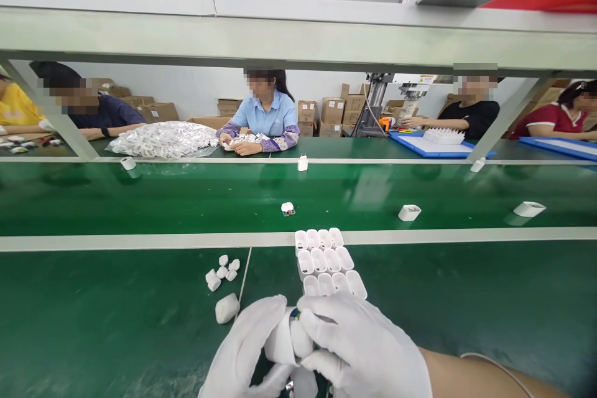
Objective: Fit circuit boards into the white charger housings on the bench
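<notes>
My left hand (252,348), in a white glove, is closed around a white plastic charger housing (280,343) low in the middle of the head view. Against it, the gloved fingers of my right hand (364,342) pinch a smaller white cap piece (301,341). A bit of green-blue circuit board shows between the two parts. Below, further white and metallic parts are partly hidden by my hands. Just beyond my fingers stand rows of open white housings (325,259). Several small white caps (222,272) and a larger white piece (227,308) lie to the left.
A green conveyor belt (186,199) crosses ahead, carrying a cap with a circuit board (288,209) and white housings (409,212). Co-workers sit opposite, near a heap of white parts (168,140) and a blue tray (429,148). A shelf beam (298,37) spans overhead.
</notes>
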Demonstrator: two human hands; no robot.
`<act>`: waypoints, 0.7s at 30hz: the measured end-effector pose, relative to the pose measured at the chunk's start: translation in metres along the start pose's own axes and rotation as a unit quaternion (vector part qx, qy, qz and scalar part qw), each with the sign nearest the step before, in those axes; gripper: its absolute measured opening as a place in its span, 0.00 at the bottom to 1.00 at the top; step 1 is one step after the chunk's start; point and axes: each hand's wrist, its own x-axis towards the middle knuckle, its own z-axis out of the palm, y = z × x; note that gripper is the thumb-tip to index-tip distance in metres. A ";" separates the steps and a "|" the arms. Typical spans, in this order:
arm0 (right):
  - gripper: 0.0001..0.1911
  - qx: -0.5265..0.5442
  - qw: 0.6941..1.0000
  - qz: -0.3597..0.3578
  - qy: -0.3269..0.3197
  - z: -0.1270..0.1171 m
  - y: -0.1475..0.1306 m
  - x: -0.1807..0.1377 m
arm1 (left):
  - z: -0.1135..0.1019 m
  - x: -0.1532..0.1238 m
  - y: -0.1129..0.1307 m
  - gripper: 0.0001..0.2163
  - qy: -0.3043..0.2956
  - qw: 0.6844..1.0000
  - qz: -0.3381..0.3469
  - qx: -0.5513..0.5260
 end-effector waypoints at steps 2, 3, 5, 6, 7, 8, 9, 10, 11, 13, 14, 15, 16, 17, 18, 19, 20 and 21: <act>0.05 -0.015 1.000 -0.025 0.004 0.002 0.001 0.000 | 0.001 0.000 0.000 0.23 0.004 1.000 0.000 -0.003; 0.05 -0.031 0.999 -0.032 0.016 0.004 0.001 -0.001 | 0.002 0.000 -0.001 0.22 0.011 1.000 -0.010 -0.003; 0.13 -0.072 0.995 -0.039 0.050 0.009 0.000 -0.003 | 0.004 -0.001 0.000 0.22 0.023 0.999 -0.048 -0.002; 0.20 -0.091 0.993 -0.036 0.070 0.013 -0.001 -0.004 | 0.004 -0.002 0.000 0.23 0.024 0.997 -0.068 -0.002; 0.27 -0.107 0.990 -0.033 0.084 0.017 -0.003 -0.005 | 0.004 -0.002 0.001 0.23 0.021 0.996 -0.086 -0.004; 0.31 -0.118 0.989 -0.032 0.086 0.021 -0.004 -0.005 | 0.003 -0.002 0.002 0.24 0.016 0.995 -0.100 -0.009; 0.34 -0.125 0.988 -0.028 0.087 0.024 -0.006 -0.005 | 0.002 -0.002 0.003 0.24 0.012 0.995 -0.102 -0.017; 0.36 -0.129 0.987 -0.023 0.092 0.028 -0.008 -0.005 | 0.000 -0.001 0.005 0.24 0.006 0.995 -0.100 -0.028; 0.36 -0.131 0.986 -0.018 0.101 0.030 -0.009 -0.005 | -0.001 0.001 0.006 0.24 0.003 0.995 -0.096 -0.039; 0.34 -0.118 0.985 -0.022 0.125 0.033 -0.008 -0.005 | -0.004 0.006 0.010 0.24 0.002 0.994 -0.095 -0.059; 0.32 -0.100 0.985 -0.031 0.136 0.033 -0.006 -0.006 | -0.006 0.009 0.013 0.24 -0.001 0.993 -0.100 -0.070; 0.27 -0.071 0.987 -0.048 0.140 0.032 -0.003 -0.006 | -0.006 0.011 0.015 0.24 -0.004 0.991 -0.108 -0.081; 0.21 -0.028 0.989 -0.064 0.132 0.031 0.000 -0.007 | -0.007 0.014 0.018 0.24 -0.009 0.989 -0.115 -0.091; 0.15 0.026 0.990 -0.067 0.119 0.028 0.003 -0.007 | -0.007 0.015 0.021 0.23 -0.016 0.988 -0.119 -0.101; 0.11 0.087 0.989 -0.058 0.108 0.026 0.005 -0.008 | -0.006 0.016 0.024 0.22 -0.025 0.986 -0.121 -0.109; 0.12 0.152 0.983 -0.029 0.099 0.023 0.006 -0.009 | -0.005 0.015 0.027 0.21 -0.031 0.985 -0.122 -0.116; 0.17 0.218 0.972 0.010 0.089 0.021 0.006 -0.009 | -0.003 0.013 0.030 0.19 -0.033 0.984 -0.121 -0.126; 0.25 0.278 0.956 0.056 0.075 0.020 0.006 -0.009 | -0.001 0.011 0.032 0.18 -0.035 0.982 -0.119 -0.141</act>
